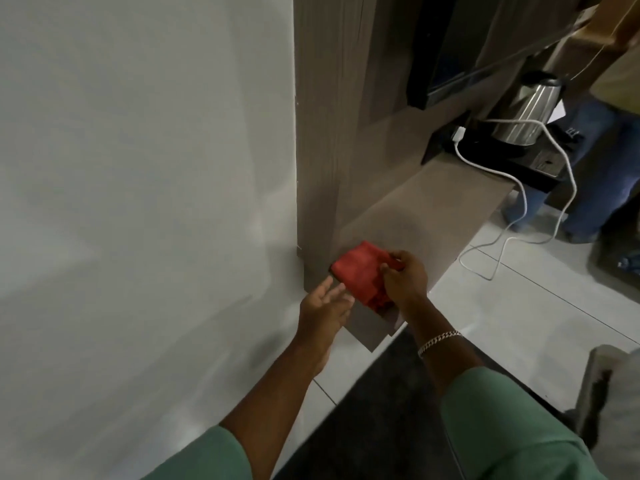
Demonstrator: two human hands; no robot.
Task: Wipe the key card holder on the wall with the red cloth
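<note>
A person in green sleeves reaches for a red cloth (356, 275) lying bunched on the near corner of a brown shelf (426, 209). The right hand (403, 277) pinches the cloth's right edge between thumb and fingers, with a chain bracelet (438, 341) on the wrist just behind it. The left hand (325, 306) hangs spread and empty just to the left of the cloth, its fingertips close to the fabric but apparently not touching it. Whether the cloth has cleared the shelf cannot be told; it appears to rest there. The key card holder does not show anywhere in view: the white wall (138, 168) to the left of the hands is bare, and so is the wood-grain panel (325, 133) rising beyond them. Far beyond the right hand, a steel kettle (526, 112) stands at the shelf's far end beside a white cable (554, 161) that trails to the tiled floor (519, 306). Judged from this scene, the task is at its very start: the cloth is only being gathered, and no wiping has begun. Still to come are lifting the cloth, finding the holder on the wall and rubbing it clean.
</note>
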